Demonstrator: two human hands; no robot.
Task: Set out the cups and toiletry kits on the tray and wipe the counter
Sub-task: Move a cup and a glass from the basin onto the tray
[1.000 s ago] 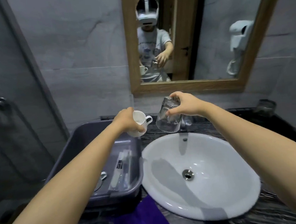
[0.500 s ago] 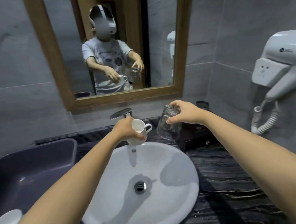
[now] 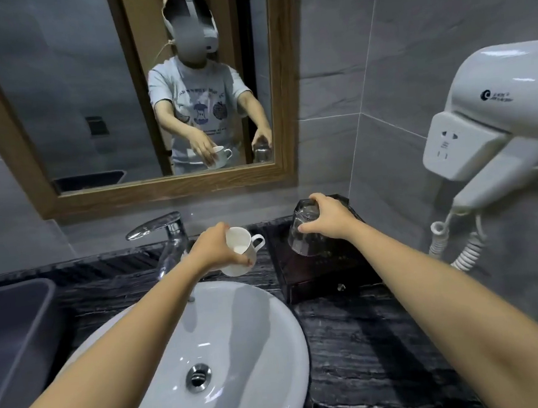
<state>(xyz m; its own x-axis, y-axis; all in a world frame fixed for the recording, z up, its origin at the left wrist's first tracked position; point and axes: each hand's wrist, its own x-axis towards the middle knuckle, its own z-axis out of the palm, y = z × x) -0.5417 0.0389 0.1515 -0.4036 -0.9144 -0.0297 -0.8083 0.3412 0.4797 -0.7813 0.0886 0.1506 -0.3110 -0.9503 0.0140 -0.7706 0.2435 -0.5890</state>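
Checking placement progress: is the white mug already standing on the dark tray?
No, the left hand holds the white mug tilted in the air, left of the dark tray.

Large grey tiles (image 3: 328, 50) with thin pale joints cover 2 walls that meet in a corner right of a wood-framed mirror (image 3: 283, 87). On the right wall hangs a white hair dryer (image 3: 506, 92) in its holder, which carries 1 power socket (image 3: 448, 142), with a coiled cord (image 3: 462, 251) below. The counter (image 3: 373, 341) is black stone veined in grey, holding a white oval basin (image 3: 256, 320) with a chrome drain (image 3: 197, 377) and a chrome lever tap (image 3: 161, 225) behind it.
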